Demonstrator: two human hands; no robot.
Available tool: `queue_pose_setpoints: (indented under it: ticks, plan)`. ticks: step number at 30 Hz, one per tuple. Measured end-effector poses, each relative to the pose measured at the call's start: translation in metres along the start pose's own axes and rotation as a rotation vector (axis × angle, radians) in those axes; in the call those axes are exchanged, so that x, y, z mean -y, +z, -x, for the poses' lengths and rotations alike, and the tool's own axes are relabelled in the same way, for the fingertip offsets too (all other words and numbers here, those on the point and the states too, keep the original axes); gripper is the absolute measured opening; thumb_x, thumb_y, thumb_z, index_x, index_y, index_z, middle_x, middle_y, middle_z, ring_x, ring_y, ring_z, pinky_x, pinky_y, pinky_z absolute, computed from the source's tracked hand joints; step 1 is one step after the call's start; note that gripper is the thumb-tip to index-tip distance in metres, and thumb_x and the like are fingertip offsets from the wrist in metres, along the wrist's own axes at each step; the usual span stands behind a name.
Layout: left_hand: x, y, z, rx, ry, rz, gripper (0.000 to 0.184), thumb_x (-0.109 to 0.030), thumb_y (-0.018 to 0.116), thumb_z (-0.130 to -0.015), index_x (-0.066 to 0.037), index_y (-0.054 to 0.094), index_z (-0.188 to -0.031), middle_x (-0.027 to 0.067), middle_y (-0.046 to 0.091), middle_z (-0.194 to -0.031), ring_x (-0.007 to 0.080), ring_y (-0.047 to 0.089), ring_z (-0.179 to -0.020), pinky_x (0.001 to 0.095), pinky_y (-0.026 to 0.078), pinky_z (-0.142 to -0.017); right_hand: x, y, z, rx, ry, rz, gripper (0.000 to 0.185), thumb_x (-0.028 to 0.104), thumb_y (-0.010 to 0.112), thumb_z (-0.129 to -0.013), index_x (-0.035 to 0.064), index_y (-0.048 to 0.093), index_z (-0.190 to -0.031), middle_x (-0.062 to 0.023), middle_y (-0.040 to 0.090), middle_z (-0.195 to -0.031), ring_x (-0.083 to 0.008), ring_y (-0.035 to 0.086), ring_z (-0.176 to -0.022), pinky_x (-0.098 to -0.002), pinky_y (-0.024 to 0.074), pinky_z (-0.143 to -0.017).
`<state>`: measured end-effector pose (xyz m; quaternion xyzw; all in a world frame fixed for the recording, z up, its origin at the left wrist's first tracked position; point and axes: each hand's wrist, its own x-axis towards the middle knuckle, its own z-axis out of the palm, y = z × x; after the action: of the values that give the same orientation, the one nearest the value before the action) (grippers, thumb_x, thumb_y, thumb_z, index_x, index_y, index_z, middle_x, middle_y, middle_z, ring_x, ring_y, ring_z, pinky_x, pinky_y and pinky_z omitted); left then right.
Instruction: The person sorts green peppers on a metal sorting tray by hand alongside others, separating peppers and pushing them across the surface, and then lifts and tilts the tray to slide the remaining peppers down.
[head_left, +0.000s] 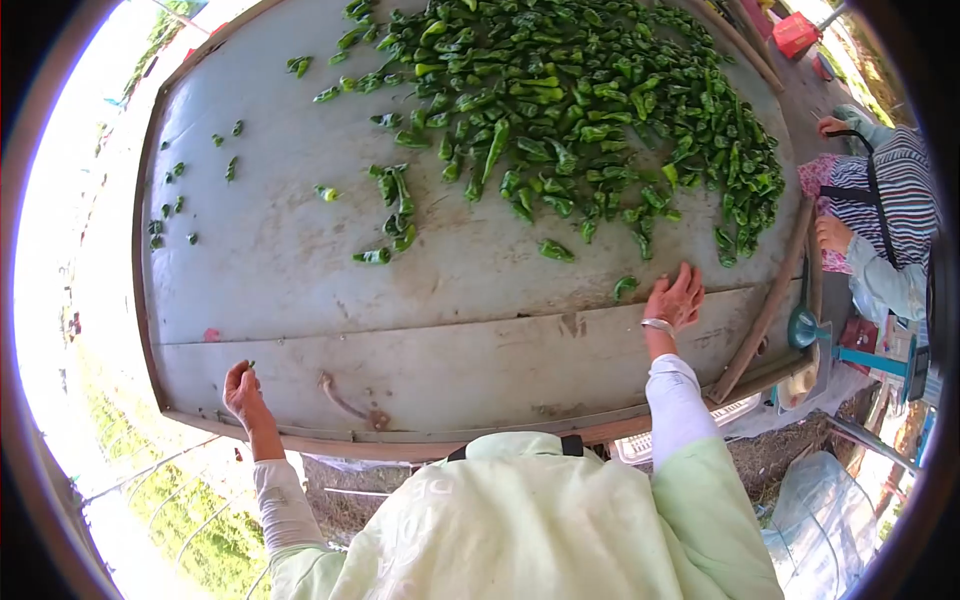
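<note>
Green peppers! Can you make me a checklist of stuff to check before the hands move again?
1. Lone pepper close to the right hand: ok.
2. Right palm empty: cannot tell, it faces away from view.
3. Left hand free: not ok, it pinches a small green bit.
4. All peppers in the big heap: not ok, some lie scattered on the table.
5. Other person's hand away from the right hand: ok.
</note>
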<state>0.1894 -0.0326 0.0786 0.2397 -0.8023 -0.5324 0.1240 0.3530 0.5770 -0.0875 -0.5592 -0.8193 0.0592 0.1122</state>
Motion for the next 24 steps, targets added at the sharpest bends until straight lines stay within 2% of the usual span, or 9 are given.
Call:
queue_pose_setpoints:
  ticks: [2, 3, 4, 5, 6, 8, 14, 20, 24]
  plan:
    - [0.071, -0.12, -0.045, -0.217, 0.065, -0.197, 0.036, -0.002, 0.058, -0.076, 0.004, 0.058, -0.111, 0.0047, 0.058, -0.081, 0.0135, 0.052, -0.071, 0.0238, 0.042, -0.064, 0.0, 0.006, 0.003, 0.021, -0.012, -0.004, 0.048, 0.023, 0.06, -0.08, 0.0209, 0.045, -0.126, -0.004, 0.038, -0.139, -0.0302, 0.033, -0.127, -0.0549, 0.0323, -0.095]
    - [0.058, -0.146, -0.037, -0.257, -0.055, -0.669, 0.056, -0.01, 0.065, -0.073, 0.002, 0.05, -0.125, 0.0143, 0.061, -0.097, 0.0251, 0.057, -0.084, 0.0317, 0.046, -0.077, -0.003, 0.005, 0.002, -0.018, -0.018, -0.005, 0.048, 0.024, 0.06, -0.08, 0.021, 0.045, -0.126, -0.0039, 0.037, -0.14, -0.03, 0.033, -0.128, -0.0544, 0.0319, -0.096]
    - [0.077, -0.174, -0.049, -0.362, 0.03, -0.954, 0.069, -0.022, 0.071, -0.071, 0.0, 0.045, -0.131, 0.0232, 0.058, -0.11, 0.0355, 0.057, -0.094, 0.0393, 0.045, -0.087, -0.003, 0.001, 0.002, -0.051, 0.017, 0.008, 0.048, 0.024, 0.06, -0.08, 0.021, 0.045, -0.126, -0.0039, 0.037, -0.14, -0.03, 0.033, -0.128, -0.0544, 0.0319, -0.096]
    - [0.064, -0.162, -0.039, -0.396, 0.015, -0.925, 0.077, -0.032, 0.073, -0.07, 0.0, 0.042, -0.133, 0.0271, 0.051, -0.122, 0.0405, 0.05, -0.109, 0.0468, 0.041, -0.094, 0.002, -0.003, 0.003, -0.015, 0.034, 0.005, 0.048, 0.024, 0.06, -0.08, 0.0209, 0.045, -0.125, -0.004, 0.037, -0.14, -0.0299, 0.033, -0.128, -0.054, 0.0316, -0.096]
    - [0.055, -0.143, -0.031, -0.395, 0.011, -0.949, 0.081, -0.037, 0.073, -0.072, -0.001, 0.039, -0.135, 0.0265, 0.042, -0.132, 0.0376, 0.041, -0.121, 0.0478, 0.037, -0.098, 0.004, -0.005, 0.002, 0.024, 0.044, 0.003, 0.048, 0.024, 0.061, -0.08, 0.0208, 0.045, -0.125, -0.0042, 0.037, -0.14, -0.0299, 0.032, -0.128, -0.0535, 0.0312, -0.097]
    - [0.063, -0.088, -0.034, -0.291, 0.317, -0.9, 0.082, -0.037, 0.072, -0.074, -0.003, 0.034, -0.138, 0.0244, 0.035, -0.138, 0.0366, 0.032, -0.128, 0.0475, 0.031, -0.104, 0.001, -0.003, 0.001, 0.016, 0.017, -0.019, 0.048, 0.024, 0.061, -0.08, 0.0204, 0.045, -0.125, -0.0045, 0.036, -0.141, -0.0303, 0.032, -0.129, -0.0536, 0.0312, -0.097]
    - [0.014, 0.152, 0.017, 0.331, 0.656, -0.654, 0.088, -0.031, 0.074, -0.071, -0.006, 0.026, -0.142, 0.0194, 0.029, -0.142, 0.0364, 0.024, -0.132, 0.0467, 0.024, -0.107, 0.001, -0.004, 0.001, 0.025, 0.024, -0.031, 0.049, 0.023, 0.061, -0.079, 0.02, 0.045, -0.126, -0.0054, 0.034, -0.141, -0.0319, 0.031, -0.129, -0.0537, 0.0313, -0.097]
    - [-0.013, 0.316, 0.021, 0.312, 0.619, -0.715, 0.082, -0.049, 0.064, -0.076, -0.012, 0.029, -0.141, 0.0185, 0.031, -0.141, 0.0349, 0.025, -0.132, 0.0509, 0.027, -0.102, 0.002, -0.008, 0.001, 0.03, 0.025, -0.051, 0.05, 0.022, 0.061, -0.079, 0.02, 0.044, -0.127, -0.0056, 0.035, -0.141, -0.032, 0.031, -0.129, -0.054, 0.0301, -0.098]
    - [-0.065, 0.371, 0.092, 0.773, 0.65, -0.096, 0.073, -0.045, 0.06, -0.082, -0.008, 0.033, -0.139, 0.0188, 0.033, -0.141, 0.0361, 0.031, -0.131, 0.0435, 0.029, -0.105, 0.003, -0.009, 0.002, 0.058, 0.032, -0.025, 0.051, 0.021, 0.061, -0.079, 0.0197, 0.043, -0.127, -0.0055, 0.034, -0.142, -0.0318, 0.03, -0.13, -0.0539, 0.0298, -0.098]
